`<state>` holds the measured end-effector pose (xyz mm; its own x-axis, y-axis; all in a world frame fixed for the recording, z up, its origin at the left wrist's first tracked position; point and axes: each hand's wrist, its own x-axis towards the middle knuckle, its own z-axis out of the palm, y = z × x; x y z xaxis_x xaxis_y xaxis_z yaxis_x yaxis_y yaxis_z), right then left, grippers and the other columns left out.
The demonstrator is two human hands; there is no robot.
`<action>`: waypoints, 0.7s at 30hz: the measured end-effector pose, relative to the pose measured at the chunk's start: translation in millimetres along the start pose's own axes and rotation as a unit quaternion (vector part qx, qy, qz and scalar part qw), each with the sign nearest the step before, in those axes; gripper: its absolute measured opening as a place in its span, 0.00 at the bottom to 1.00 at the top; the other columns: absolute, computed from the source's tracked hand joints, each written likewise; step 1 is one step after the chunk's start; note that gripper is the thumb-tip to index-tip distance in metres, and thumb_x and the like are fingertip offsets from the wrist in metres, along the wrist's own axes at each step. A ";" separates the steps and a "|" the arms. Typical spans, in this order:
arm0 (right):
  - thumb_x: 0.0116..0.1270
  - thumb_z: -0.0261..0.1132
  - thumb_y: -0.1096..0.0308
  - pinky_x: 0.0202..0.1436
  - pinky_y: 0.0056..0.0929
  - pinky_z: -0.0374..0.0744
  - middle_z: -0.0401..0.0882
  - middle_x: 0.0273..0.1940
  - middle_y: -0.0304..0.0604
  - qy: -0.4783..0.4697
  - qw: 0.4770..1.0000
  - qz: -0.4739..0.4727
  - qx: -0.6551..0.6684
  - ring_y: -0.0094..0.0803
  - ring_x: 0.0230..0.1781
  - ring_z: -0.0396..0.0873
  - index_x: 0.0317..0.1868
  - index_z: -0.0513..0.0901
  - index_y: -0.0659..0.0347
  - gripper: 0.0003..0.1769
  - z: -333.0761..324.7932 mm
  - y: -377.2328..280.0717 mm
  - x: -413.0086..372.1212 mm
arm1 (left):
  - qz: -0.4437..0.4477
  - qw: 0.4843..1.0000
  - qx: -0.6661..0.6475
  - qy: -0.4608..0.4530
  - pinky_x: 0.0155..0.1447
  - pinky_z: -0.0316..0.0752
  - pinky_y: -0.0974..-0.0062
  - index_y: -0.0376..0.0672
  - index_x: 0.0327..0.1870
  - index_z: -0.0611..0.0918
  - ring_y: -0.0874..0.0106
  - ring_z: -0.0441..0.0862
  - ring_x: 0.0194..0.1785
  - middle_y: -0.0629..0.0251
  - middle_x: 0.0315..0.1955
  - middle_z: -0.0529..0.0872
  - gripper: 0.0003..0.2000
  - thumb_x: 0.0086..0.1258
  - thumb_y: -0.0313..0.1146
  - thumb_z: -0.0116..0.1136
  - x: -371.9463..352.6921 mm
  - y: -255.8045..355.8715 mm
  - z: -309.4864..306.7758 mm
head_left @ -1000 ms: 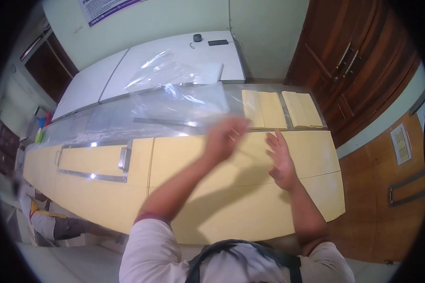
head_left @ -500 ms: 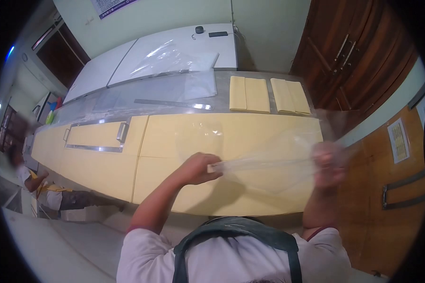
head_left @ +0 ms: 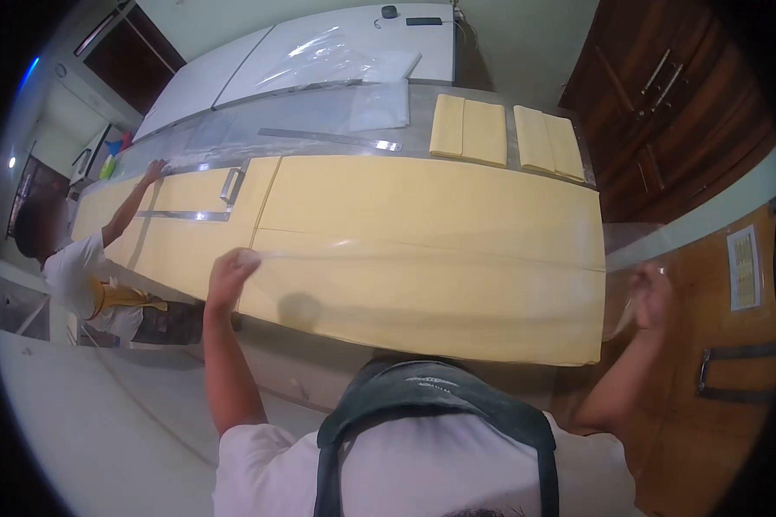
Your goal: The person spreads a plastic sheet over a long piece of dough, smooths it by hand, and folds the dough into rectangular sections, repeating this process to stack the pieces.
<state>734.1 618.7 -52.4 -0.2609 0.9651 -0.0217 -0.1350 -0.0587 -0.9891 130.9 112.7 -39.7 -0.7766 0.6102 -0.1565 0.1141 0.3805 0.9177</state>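
Note:
A clear plastic sheet is stretched wide over the pale yellow sheets that lie on the table. My left hand is closed on its left end, above the seam between two yellow sheets. Beyond the table's right end, my right hand grips the other end with fingers curled. Through the film the yellow surface shows faintly hazed.
Two folded yellow pieces lie along the far side, near a long metal strip and folded clear plastic. At left, a co-worker reaches toward a metal frame with a handle. Wooden doors stand at right.
My hands have moved far apart, the left one leftward, drawing the bunched plastic out wide. The co-worker has leaned in and stretched an arm over the table. The view has tilted downward.

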 end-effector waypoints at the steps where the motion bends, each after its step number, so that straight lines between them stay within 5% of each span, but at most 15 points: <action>1: 0.71 0.66 0.67 0.35 0.24 0.74 0.77 0.31 0.34 -0.026 0.997 0.053 0.047 0.23 0.31 0.74 0.37 0.81 0.57 0.05 5.1 22.7 -7.9 | -0.030 0.998 -0.046 0.041 0.44 0.79 0.75 0.35 0.45 0.85 0.76 0.84 0.38 0.65 0.36 0.87 0.11 0.68 0.33 0.67 2.1 -9.4 0.4; 4: 0.68 0.67 0.70 0.35 0.25 0.77 0.78 0.32 0.35 -0.088 0.984 0.141 -0.064 0.24 0.29 0.75 0.42 0.80 0.61 0.06 -6.9 94.7 -20.5 | -0.130 0.982 -0.114 0.079 0.38 0.79 0.76 0.37 0.46 0.84 0.75 0.82 0.32 0.66 0.37 0.86 0.12 0.68 0.35 0.68 26.5 -72.9 -6.5; 6: 0.64 0.70 0.72 0.35 0.26 0.79 0.79 0.35 0.35 -0.063 0.950 0.152 -0.265 0.24 0.28 0.77 0.51 0.79 0.65 0.16 14.8 113.1 -42.2 | -0.133 0.985 -0.069 0.086 0.34 0.77 0.76 0.37 0.41 0.86 0.77 0.79 0.28 0.68 0.31 0.86 0.10 0.68 0.35 0.68 36.4 -102.9 -7.1; 8: 0.63 0.70 0.73 0.37 0.29 0.80 0.81 0.36 0.38 -0.042 0.948 0.122 -0.292 0.28 0.30 0.79 0.58 0.76 0.65 0.23 32.1 125.7 -55.4 | -0.052 0.982 0.155 0.097 0.30 0.74 0.75 0.37 0.36 0.87 0.78 0.78 0.24 0.69 0.25 0.85 0.11 0.68 0.38 0.69 44.8 -120.6 -7.3; 10: 0.62 0.71 0.74 0.38 0.31 0.81 0.82 0.37 0.40 -0.022 0.943 0.091 -0.318 0.32 0.32 0.82 0.65 0.74 0.65 0.30 47.4 128.6 -65.5 | -0.033 0.979 0.161 0.121 0.29 0.74 0.76 0.37 0.32 0.87 0.78 0.78 0.23 0.68 0.22 0.85 0.14 0.67 0.40 0.71 54.5 -134.8 -7.6; 12: 0.62 0.73 0.71 0.47 0.41 0.82 0.84 0.43 0.47 0.047 0.866 0.013 -0.497 0.43 0.42 0.84 0.74 0.66 0.60 0.40 68.4 126.6 -72.9 | 0.017 0.971 0.190 0.148 0.29 0.74 0.75 0.36 0.34 0.87 0.75 0.79 0.23 0.65 0.24 0.87 0.15 0.66 0.42 0.72 65.9 -148.4 -13.5; 13: 0.62 0.75 0.62 0.66 0.54 0.72 0.77 0.62 0.56 0.097 0.791 0.034 -0.603 0.53 0.65 0.74 0.79 0.57 0.55 0.49 91.1 115.1 -82.1 | 0.018 0.971 0.189 0.147 0.29 0.74 0.75 0.36 0.34 0.87 0.75 0.79 0.23 0.65 0.24 0.87 0.15 0.66 0.42 0.72 66.1 -147.7 -13.0; 14: 0.62 0.75 0.62 0.66 0.54 0.72 0.77 0.62 0.56 0.098 0.791 0.034 -0.604 0.53 0.65 0.74 0.79 0.57 0.55 0.49 105.2 123.2 -92.2 | -0.005 0.974 0.170 0.147 0.29 0.74 0.74 0.37 0.33 0.87 0.75 0.79 0.23 0.65 0.23 0.87 0.17 0.66 0.45 0.72 64.5 -144.3 -10.5; 16: 0.66 0.70 0.50 0.78 0.61 0.54 0.56 0.79 0.55 0.061 0.690 -0.175 -0.700 0.52 0.80 0.52 0.82 0.52 0.52 0.51 128.4 144.8 -111.1 | -0.030 0.977 0.149 0.150 0.29 0.73 0.73 0.37 0.32 0.87 0.74 0.79 0.23 0.65 0.23 0.86 0.19 0.66 0.48 0.72 59.1 -141.4 -16.4; 18: 0.68 0.66 0.46 0.79 0.63 0.48 0.48 0.81 0.54 -0.038 0.692 -0.107 -0.713 0.52 0.82 0.45 0.82 0.52 0.53 0.49 159.8 146.9 -133.3 | -0.190 0.965 0.176 0.034 0.29 0.73 0.71 0.36 0.30 0.87 0.73 0.78 0.23 0.65 0.21 0.84 0.24 0.66 0.55 0.69 50.1 -148.9 -35.5; 19: 0.70 0.62 0.42 0.80 0.65 0.42 0.39 0.84 0.53 -0.134 0.684 -0.036 -0.716 0.52 0.84 0.38 0.82 0.51 0.53 0.49 171.0 148.5 -140.6 | -0.194 0.960 0.201 -0.024 0.29 0.72 0.73 0.35 0.28 0.87 0.74 0.77 0.22 0.65 0.19 0.82 0.29 0.65 0.60 0.66 43.3 -154.8 -45.0; 21: 0.72 0.59 0.41 0.80 0.66 0.42 0.40 0.84 0.53 -0.124 0.687 -0.052 -0.715 0.52 0.84 0.38 0.82 0.51 0.54 0.47 172.1 158.7 -141.2 | -0.207 0.963 0.166 -0.047 0.30 0.73 0.75 0.35 0.31 0.86 0.75 0.78 0.24 0.66 0.21 0.82 0.23 0.69 0.53 0.65 20.2 -169.6 -60.6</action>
<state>585.0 429.2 -181.2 -0.4994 0.8617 -0.0905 0.8644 0.4883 -0.1201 58.4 18.4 -176.4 -0.7408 0.4131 -0.5298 0.0110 0.7960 0.6052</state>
